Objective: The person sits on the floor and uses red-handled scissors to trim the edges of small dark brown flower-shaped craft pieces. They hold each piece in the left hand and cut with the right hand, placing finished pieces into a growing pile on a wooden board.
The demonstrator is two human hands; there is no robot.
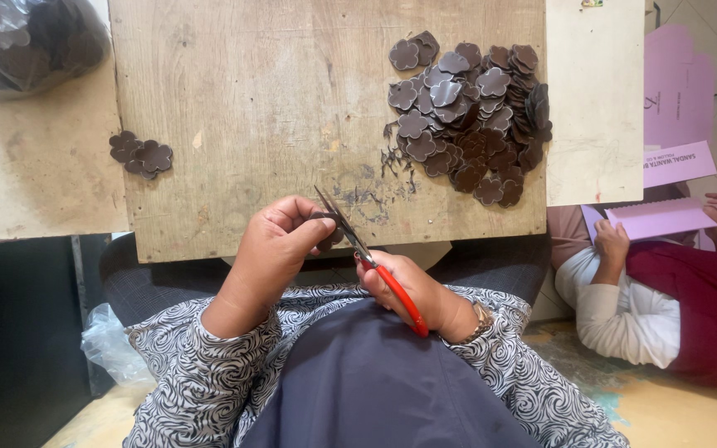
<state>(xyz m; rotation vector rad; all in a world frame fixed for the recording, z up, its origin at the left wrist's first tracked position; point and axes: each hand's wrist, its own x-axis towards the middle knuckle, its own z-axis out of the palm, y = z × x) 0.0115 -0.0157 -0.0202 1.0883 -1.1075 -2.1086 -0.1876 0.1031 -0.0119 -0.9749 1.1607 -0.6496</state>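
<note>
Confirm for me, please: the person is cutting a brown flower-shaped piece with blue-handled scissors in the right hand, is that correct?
Not quite: the head view shows the scissors have red handles, not blue. The right hand does hold them, and the left hand holds the brown piece at the blades.

bare wooden board (275,99) lies open between the small flower cluster (141,155) and big flower pile (470,120).

The person wears a blouse (209,373) with black-and-white swirl sleeves, a plain dark grey apron (367,382) over it, and a metal watch (483,319) just above the apron.
</note>
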